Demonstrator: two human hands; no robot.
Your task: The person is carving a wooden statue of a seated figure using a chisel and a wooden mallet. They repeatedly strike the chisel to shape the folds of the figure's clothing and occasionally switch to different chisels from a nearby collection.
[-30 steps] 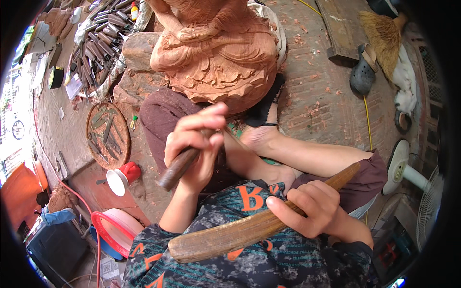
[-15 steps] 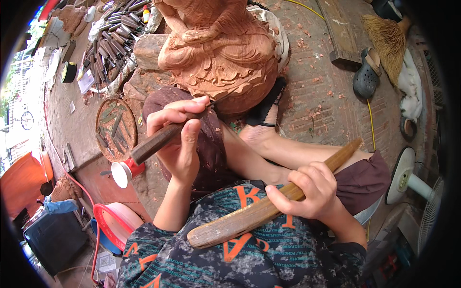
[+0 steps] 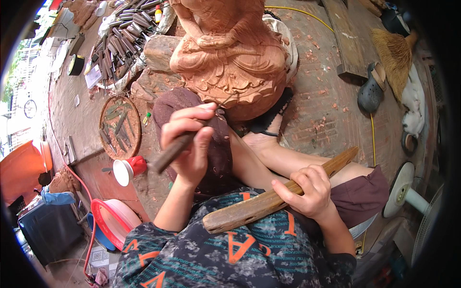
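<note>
My left hand (image 3: 191, 141) is closed around the dark wooden handle of a carving chisel (image 3: 172, 154). Its thin blade points up and right, toward the lower edge of a reddish-brown wood carving (image 3: 230, 69); whether the tip touches the wood I cannot tell. Folded drapery and a wavy, petal-like border are cut into the carving, which stands between my legs. My right hand (image 3: 307, 192) grips a long, flat wooden mallet stick (image 3: 247, 210) around its middle, slanted across my lap and apart from the chisel.
Many chisels (image 3: 117, 50) lie heaped at the far left. A round tray (image 3: 139, 129) holds several blades and shavings. Nearby are a red-and-white cup (image 3: 128, 171), a red-rimmed basin (image 3: 113, 223), a plank (image 3: 343, 43), a dark clog (image 3: 370, 93), a broom (image 3: 391, 60) and a fan (image 3: 418, 199).
The chisel handle has swung steeper and is slightly blurred. In my right hand, the mallet stick has tilted flatter, its near end rising. The whole view has shifted a little.
</note>
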